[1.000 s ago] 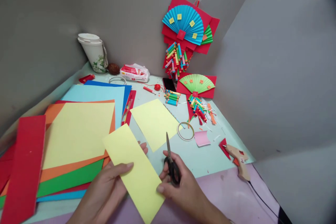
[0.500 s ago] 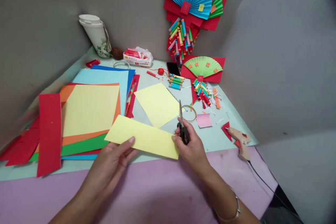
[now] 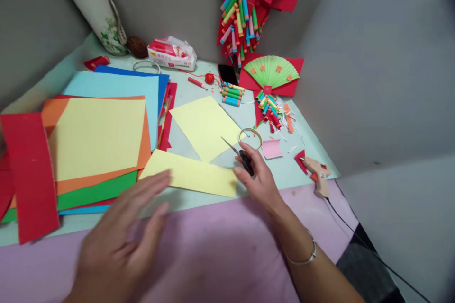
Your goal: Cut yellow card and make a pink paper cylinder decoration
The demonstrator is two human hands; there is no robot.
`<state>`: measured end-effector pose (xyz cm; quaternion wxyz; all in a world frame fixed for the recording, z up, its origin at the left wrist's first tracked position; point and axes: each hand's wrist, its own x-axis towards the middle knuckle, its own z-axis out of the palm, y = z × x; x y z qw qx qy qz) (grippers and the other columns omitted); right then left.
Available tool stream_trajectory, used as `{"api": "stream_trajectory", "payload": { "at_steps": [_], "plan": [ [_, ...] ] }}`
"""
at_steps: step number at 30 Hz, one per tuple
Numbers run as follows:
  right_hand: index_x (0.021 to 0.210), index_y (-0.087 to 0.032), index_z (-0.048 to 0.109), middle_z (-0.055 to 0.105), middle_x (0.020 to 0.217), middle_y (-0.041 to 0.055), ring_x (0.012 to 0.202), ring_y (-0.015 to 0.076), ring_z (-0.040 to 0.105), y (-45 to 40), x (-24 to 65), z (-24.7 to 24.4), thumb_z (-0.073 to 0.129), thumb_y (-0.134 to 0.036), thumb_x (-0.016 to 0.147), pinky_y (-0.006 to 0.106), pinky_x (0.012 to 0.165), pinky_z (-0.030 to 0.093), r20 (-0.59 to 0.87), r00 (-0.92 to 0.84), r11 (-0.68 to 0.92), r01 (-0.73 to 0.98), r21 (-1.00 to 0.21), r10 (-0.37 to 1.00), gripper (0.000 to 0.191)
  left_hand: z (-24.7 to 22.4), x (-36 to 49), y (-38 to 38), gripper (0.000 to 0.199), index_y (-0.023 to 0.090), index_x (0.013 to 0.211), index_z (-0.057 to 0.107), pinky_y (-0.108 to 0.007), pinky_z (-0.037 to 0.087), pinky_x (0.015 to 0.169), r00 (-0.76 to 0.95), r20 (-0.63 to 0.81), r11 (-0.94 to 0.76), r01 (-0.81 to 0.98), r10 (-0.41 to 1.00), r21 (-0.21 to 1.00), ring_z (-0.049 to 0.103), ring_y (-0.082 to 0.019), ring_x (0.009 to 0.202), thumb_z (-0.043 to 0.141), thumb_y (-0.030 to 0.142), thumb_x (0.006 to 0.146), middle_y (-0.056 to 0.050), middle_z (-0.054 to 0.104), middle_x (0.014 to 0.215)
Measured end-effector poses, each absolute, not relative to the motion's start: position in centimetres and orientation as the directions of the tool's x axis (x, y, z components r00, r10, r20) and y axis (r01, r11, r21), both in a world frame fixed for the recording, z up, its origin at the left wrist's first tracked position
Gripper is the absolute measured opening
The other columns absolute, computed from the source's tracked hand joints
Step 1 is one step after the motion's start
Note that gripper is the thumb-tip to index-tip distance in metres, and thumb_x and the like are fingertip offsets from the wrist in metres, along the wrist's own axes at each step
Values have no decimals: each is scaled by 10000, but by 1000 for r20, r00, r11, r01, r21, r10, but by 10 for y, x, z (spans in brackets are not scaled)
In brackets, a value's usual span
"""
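A long yellow paper strip (image 3: pixel 195 174) lies near the front of the pale green sheet, its upper edge over the corner of a square yellow sheet (image 3: pixel 206 125). My left hand (image 3: pixel 122 239), somewhat blurred, is in front of the strip's left end with fingers stretched and nothing in them. Whether its fingertips touch the strip I cannot tell. My right hand (image 3: pixel 259 177) holds black-handled scissors (image 3: pixel 245 162) just beyond the strip's right end, blades pointing up and left. Behind the scissors lies a roll of tape (image 3: pixel 250 138).
Stacked coloured papers (image 3: pixel 101 139) fill the left, with a red strip (image 3: pixel 30 175) in front. A glue gun (image 3: pixel 318 175) with a cord lies right. At the back stand a white cup (image 3: pixel 94 12), a tissue pack (image 3: pixel 172 53) and a fan decoration (image 3: pixel 272 73). Small paper rolls (image 3: pixel 232 93) lie mid-table.
My left hand has let go of the yellow strip and drawn back toward me. The strip now lies down, and the scissors have tipped to the left. The view has shifted.
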<state>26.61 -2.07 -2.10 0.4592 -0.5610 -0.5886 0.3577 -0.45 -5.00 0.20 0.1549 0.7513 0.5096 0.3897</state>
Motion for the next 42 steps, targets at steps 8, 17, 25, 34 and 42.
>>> {"api": "stream_trajectory", "payload": {
  "at_steps": [8,17,25,34,42],
  "plan": [
    [1211,-256,657,676,1006,54,984,199,624,-42,289,-8,531,-400,949,343,855,496,-119,47,-106,-218,-970,992,324,-37,52,11,575,75,1379,483,-546,328,1124,674,286,-730,654,682,199,426,-348,1371,542,406,913,-224,503,1448],
    [1327,-308,563,614,1258,49,1174,211,568,-74,319,-6,642,-225,841,383,1006,449,-151,-9,-146,205,-968,989,499,-41,69,10,483,46,1268,558,-501,381,1084,595,290,-653,735,750,181,482,-368,1305,519,387,928,-249,542,1387],
    [1309,-261,536,594,1275,81,1195,243,533,-82,329,-2,612,-179,804,431,1011,424,117,-42,103,805,-584,992,517,-28,87,11,450,70,1227,558,-514,369,1089,559,250,-606,771,791,194,518,-362,1257,518,402,925,-226,595,1314],
    [1318,-265,542,605,1262,110,1184,290,548,-82,353,7,588,-236,851,502,994,405,92,-135,161,905,-394,987,471,-43,78,16,519,128,1332,441,-554,368,1092,553,370,-657,702,746,275,471,-362,1310,570,391,903,-206,576,1308],
    [1302,-265,540,583,1239,104,1151,275,535,-74,355,18,584,-214,854,508,1036,361,55,-209,213,894,-393,976,453,-35,77,13,471,154,1300,449,-508,435,1061,519,473,-689,647,712,327,494,-333,1264,633,262,880,-170,544,1226]
  ]
}}
